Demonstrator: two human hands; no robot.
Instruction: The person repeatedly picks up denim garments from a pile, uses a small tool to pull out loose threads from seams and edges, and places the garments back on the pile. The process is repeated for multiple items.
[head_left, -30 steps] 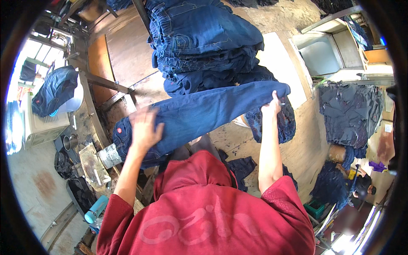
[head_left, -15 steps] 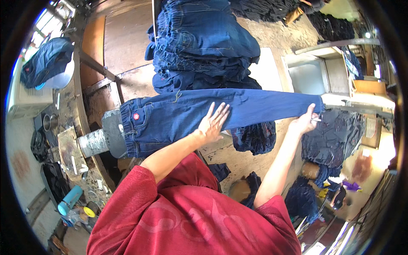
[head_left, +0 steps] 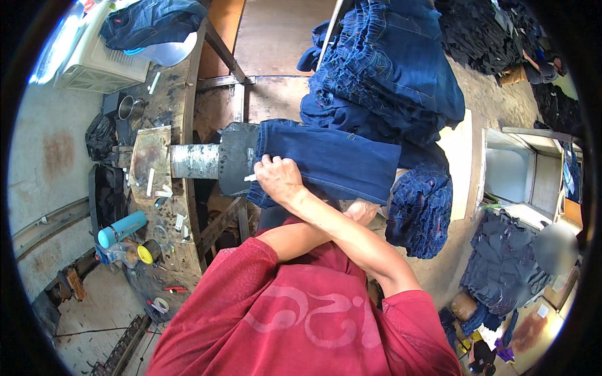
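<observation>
A pair of dark blue jeans [head_left: 338, 156] lies doubled over, one end laid back on the other, across a dark flat support [head_left: 235, 156]. My forearms cross, the right one on top. My right hand [head_left: 279, 180] is closed on the left end of the jeans, and a small white stick [head_left: 251, 178] pokes out beside its fingers. Past the crossing, my left hand [head_left: 362, 212] is at the lower edge of the jeans near their right end. Its fingers are mostly hidden.
A tall pile of jeans [head_left: 389, 69] stands just beyond, with a bunched pair [head_left: 421, 210] at the right. On the worn bench [head_left: 179, 106] at left are a metal cup [head_left: 130, 108], white sticks and a turquoise bottle [head_left: 122, 229]. Dark garments [head_left: 501, 257] are heaped at far right.
My right hand has carried the far leg end leftward, over to the waist end, so the jeans are doubled. My left hand has moved right, beneath the right forearm. The view has shifted.
</observation>
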